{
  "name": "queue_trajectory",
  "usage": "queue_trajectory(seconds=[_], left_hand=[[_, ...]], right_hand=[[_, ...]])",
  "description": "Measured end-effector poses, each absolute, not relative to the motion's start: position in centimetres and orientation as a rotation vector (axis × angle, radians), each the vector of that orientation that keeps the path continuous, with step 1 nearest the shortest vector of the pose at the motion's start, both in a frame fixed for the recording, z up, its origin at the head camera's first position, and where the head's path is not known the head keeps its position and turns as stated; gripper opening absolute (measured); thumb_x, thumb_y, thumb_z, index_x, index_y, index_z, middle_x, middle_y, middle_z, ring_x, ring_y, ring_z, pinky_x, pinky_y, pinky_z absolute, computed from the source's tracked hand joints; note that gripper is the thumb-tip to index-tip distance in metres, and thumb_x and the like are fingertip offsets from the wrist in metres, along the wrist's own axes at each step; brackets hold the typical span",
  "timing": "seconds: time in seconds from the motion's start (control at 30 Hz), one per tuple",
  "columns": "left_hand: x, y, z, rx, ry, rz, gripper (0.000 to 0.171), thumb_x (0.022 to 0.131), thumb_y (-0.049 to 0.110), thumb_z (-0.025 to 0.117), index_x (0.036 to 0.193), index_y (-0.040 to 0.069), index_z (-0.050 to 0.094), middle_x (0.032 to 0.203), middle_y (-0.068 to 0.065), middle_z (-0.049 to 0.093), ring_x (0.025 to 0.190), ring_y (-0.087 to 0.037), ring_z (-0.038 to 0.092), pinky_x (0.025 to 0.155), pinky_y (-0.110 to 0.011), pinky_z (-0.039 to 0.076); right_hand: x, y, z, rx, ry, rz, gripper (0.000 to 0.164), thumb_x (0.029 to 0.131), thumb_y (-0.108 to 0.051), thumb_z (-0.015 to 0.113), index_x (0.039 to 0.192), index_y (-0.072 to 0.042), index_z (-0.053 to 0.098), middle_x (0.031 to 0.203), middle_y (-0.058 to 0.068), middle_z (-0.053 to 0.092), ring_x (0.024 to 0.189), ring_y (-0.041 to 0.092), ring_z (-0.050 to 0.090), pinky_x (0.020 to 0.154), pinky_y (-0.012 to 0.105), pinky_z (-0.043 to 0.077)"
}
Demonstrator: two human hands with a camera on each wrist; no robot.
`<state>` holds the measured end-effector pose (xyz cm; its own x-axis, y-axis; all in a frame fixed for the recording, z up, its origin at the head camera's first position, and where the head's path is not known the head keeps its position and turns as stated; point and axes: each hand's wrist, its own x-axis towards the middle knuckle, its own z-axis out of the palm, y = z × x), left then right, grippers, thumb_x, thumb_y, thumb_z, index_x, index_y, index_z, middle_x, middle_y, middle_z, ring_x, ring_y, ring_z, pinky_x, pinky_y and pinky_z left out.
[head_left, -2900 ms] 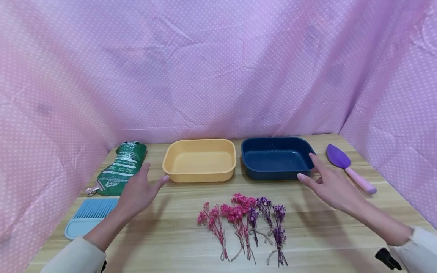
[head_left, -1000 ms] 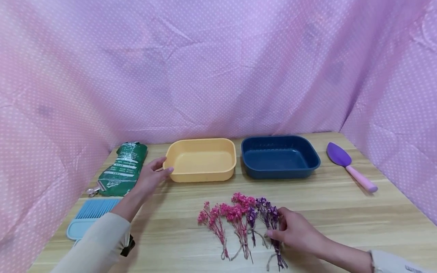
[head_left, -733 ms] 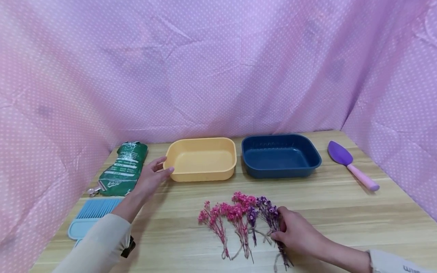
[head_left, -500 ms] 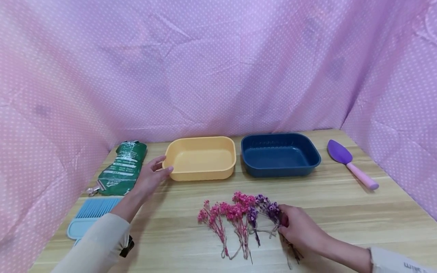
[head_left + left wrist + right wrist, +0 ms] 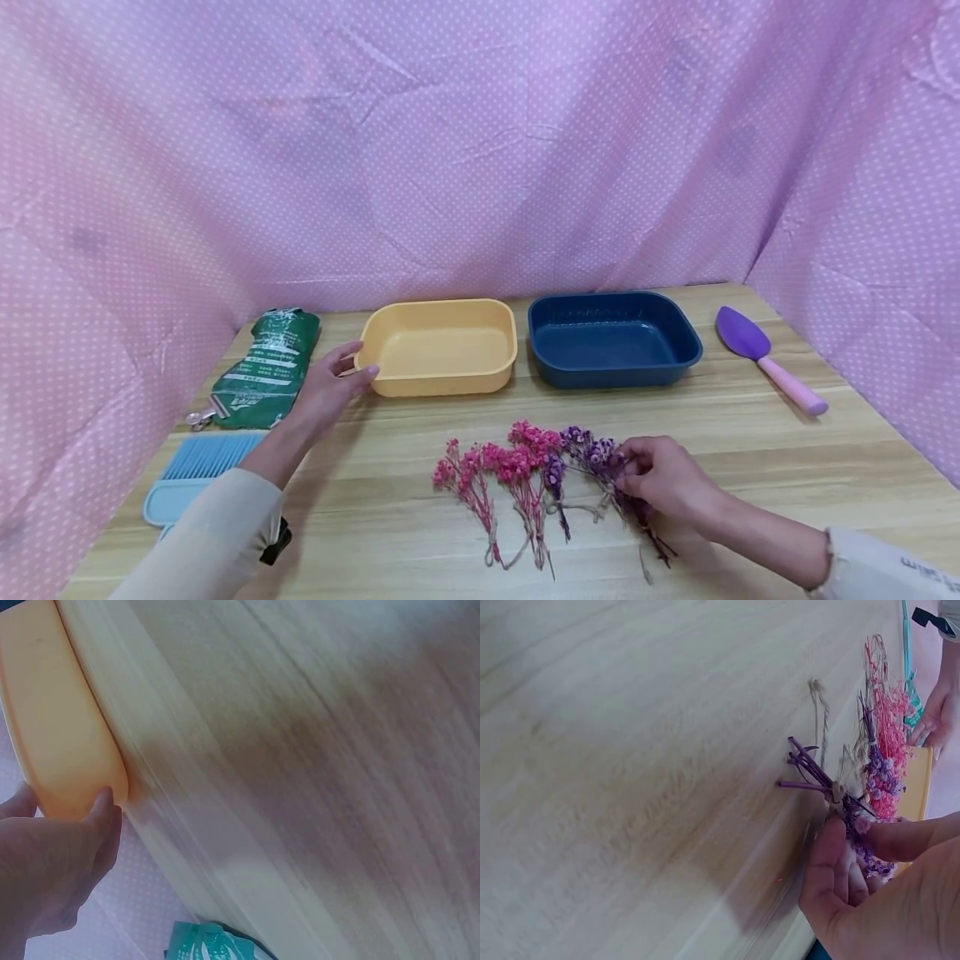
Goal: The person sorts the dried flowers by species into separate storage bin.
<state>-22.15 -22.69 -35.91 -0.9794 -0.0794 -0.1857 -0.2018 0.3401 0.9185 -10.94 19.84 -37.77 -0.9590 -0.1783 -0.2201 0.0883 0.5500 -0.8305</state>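
My left hand holds the left end of a yellow plastic tray, thumb and fingers spread around its corner. In the left wrist view, the tray's outer wall shows between thumb and fingers. My right hand pinches a tied bunch of purple dried flowers; its bare stems stick out past the fingertips in the right wrist view. Left of it lie a smaller purple bunch and several pink dried-flower bunches tied with twine. Another purple bunch partly overlaps the held one.
A dark blue tray stands right of the yellow one. Farther right lies a purple scoop with a pink handle. At the left are a green bag with a metal clip and a light blue brush. Pink dotted cloth hangs behind.
From beside the blue tray my right hand came down to the purple flowers, took hold of a bunch and tilted its stems rightward. My left hand moved onto the yellow tray's end.
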Motion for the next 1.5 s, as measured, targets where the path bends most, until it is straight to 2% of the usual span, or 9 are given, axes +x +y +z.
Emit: queue_trajectory(seconds=[0.23,0.43,0.63,0.77,1.0,1.1,1.3,1.4,1.5], left_hand=[[-22.1,-22.7,-35.8,-0.265,2.495,1.711,0.07,0.094,0.023,0.064,0.152,0.012,0.028,0.15,-0.023,0.032,0.128,-0.033,0.046,0.1,-0.036,0.047],[-22.1,-22.7,-35.8,-0.262,2.491,1.72,0.069,0.094,0.022,0.064,0.152,0.011,0.027,0.149,-0.024,0.032,0.128,-0.034,0.046,0.1,-0.036,0.047],[-22.1,-22.7,-35.9,-0.267,2.484,1.727,0.069,0.094,0.021,0.063,0.152,0.01,0.027,0.149,-0.024,0.032,0.128,-0.034,0.046,0.101,-0.036,0.047],[-22.1,-22.7,-36.0,-0.268,2.493,1.713,0.069,0.094,0.022,0.063,0.152,0.01,0.027,0.149,-0.024,0.032,0.128,-0.034,0.046,0.1,-0.036,0.047],[-22.2,-22.7,-36.0,-0.277,2.504,1.692,0.069,0.094,0.023,0.063,0.152,0.011,0.027,0.149,-0.023,0.032,0.128,-0.034,0.047,0.1,-0.037,0.047],[-22.2,-22.7,-35.9,-0.278,2.509,1.684,0.069,0.094,0.024,0.063,0.152,0.011,0.027,0.15,-0.023,0.031,0.128,-0.034,0.046,0.1,-0.038,0.047],[-22.2,-22.6,-35.8,-0.276,2.501,1.693,0.069,0.094,0.022,0.063,0.152,0.011,0.027,0.149,-0.023,0.032,0.128,-0.035,0.047,0.099,-0.038,0.048],[-22.1,-22.5,-35.7,-0.274,2.494,1.709,0.068,0.094,0.021,0.063,0.152,0.011,0.027,0.149,-0.024,0.032,0.127,-0.035,0.047,0.099,-0.037,0.048],[-22.1,-22.5,-35.7,-0.273,2.489,1.722,0.068,0.094,0.02,0.063,0.152,0.01,0.027,0.149,-0.024,0.032,0.127,-0.035,0.047,0.099,-0.037,0.048]], right_hand=[[-11.0,20.1,-37.5,-0.084,2.401,-1.502,0.012,0.083,0.003,0.067,0.094,0.002,0.063,0.069,0.002,0.057,0.058,0.011,0.049,0.046,0.025,0.048],[-11.1,20.1,-36.9,-0.088,2.328,-1.558,0.01,0.085,-0.002,0.068,0.09,0.001,0.06,0.073,0.002,0.056,0.062,0.011,0.049,0.049,0.022,0.045],[-11.0,20.3,-37.0,-0.127,2.262,-1.547,0.011,0.086,0.001,0.063,0.095,0.007,0.061,0.073,0.0,0.053,0.062,0.009,0.045,0.05,0.018,0.04],[-10.9,20.3,-37.3,-0.125,2.251,-1.56,0.013,0.085,0.004,0.062,0.098,0.008,0.062,0.073,0.0,0.054,0.061,0.009,0.047,0.049,0.02,0.044],[-11.1,20.1,-37.3,-0.146,2.249,-1.604,0.009,0.084,0.004,0.064,0.092,0.008,0.061,0.077,0.005,0.056,0.066,0.015,0.055,0.053,0.029,0.055],[-11.2,20.1,-37.1,-0.139,2.239,-1.609,0.01,0.084,0.003,0.066,0.092,0.007,0.061,0.078,0.005,0.058,0.066,0.016,0.058,0.055,0.031,0.057],[-11.2,20.0,-36.6,-0.099,2.181,-1.594,0.011,0.086,-0.004,0.069,0.09,0.002,0.061,0.079,0.004,0.057,0.069,0.016,0.056,0.054,0.027,0.053],[-11.3,20.0,-36.6,-0.108,2.104,-1.616,0.014,0.086,-0.008,0.07,0.094,0.001,0.062,0.082,0.004,0.059,0.072,0.016,0.055,0.057,0.026,0.052],[-11.2,20.1,-36.7,-0.133,1.947,-1.704,0.029,0.087,-0.005,0.069,0.111,0.007,0.058,0.089,0.007,0.061,0.077,0.018,0.061,0.067,0.031,0.058]])
